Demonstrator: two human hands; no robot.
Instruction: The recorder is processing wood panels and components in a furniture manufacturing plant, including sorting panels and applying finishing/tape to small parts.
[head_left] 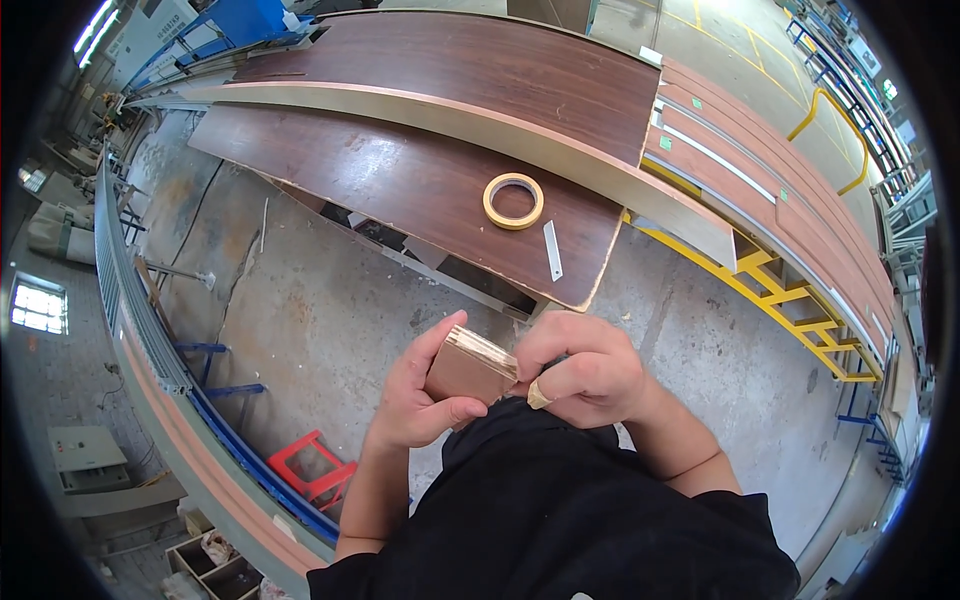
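In front of my body, my left hand (425, 395) grips a small brown block (468, 376) with pale, layered, rough edges, like a piece of wood board. Its thumb lies along the near side and the fingers along the far left side. My right hand (590, 370) is closed at the block's right corner, fingers curled in a pinch. Whatever lies between those fingertips is hidden. A tan wrap (540, 394) that looks like tape covers one right fingertip. Beyond the hands, a roll of yellow tape (491, 207) and a flat silver blade (553, 250) lie on the dark brown tabletop (400, 190).
A long pale beam (480, 125) crosses the tabletop. To the right, reddish-brown panels (740, 125) rest by a yellow metal frame (770, 285). Long panels (190, 440) on blue supports run along my left, beside a red stool (318, 470). Concrete floor (300, 290) shows between.
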